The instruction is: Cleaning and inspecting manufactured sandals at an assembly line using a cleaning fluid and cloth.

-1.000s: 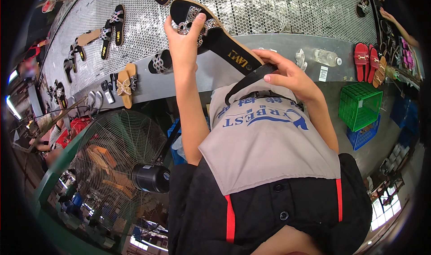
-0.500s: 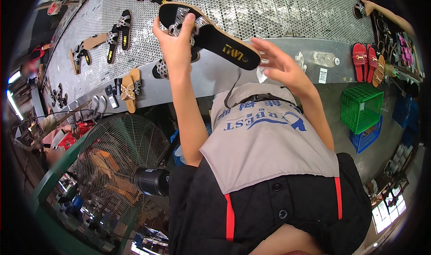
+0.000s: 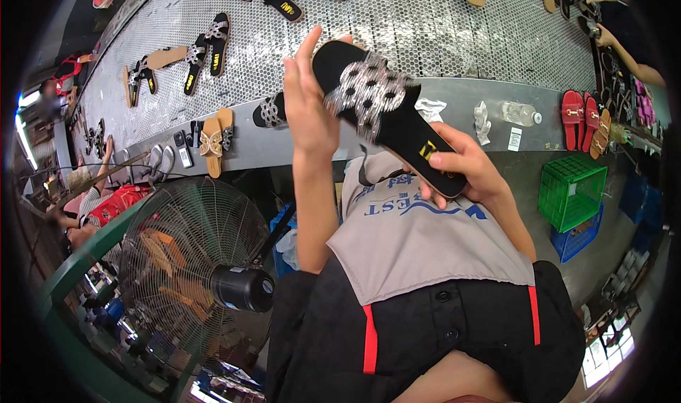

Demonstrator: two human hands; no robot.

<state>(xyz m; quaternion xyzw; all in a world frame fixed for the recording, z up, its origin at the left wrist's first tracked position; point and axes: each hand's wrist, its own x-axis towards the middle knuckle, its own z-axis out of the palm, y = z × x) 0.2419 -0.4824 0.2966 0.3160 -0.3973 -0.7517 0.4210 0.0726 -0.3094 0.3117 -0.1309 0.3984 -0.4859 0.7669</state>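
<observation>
A black slide sandal (image 3: 408, 130) with a silver, black-dotted strap is held up in front of me, its toe to the upper left. My right hand (image 3: 468, 163) grips its heel end, thumb on the insole. Along the toe end, my left hand (image 3: 312, 112) has its fingers stretched out and apart; its palm faces the sandal's side, and its thumb is hidden. Behind my left wrist, another black sandal with a silver strap (image 3: 269, 112) lies on the metal table edge (image 3: 245, 135), partly covered.
Several sandals lie on the perforated metal surface (image 3: 340, 27). Tan sandals (image 3: 211, 144) sit left; a clear bottle (image 3: 521, 112) and red sandals (image 3: 572, 119) right. A large fan (image 3: 191, 261) stands at lower left, a green crate (image 3: 571, 190) at right. Another person's hand (image 3: 606, 36) shows upper right.
The sandal has come down and to the right, and its strap now faces me more. My right hand has closed on the heel; my left has let go of the strap area and opened.
</observation>
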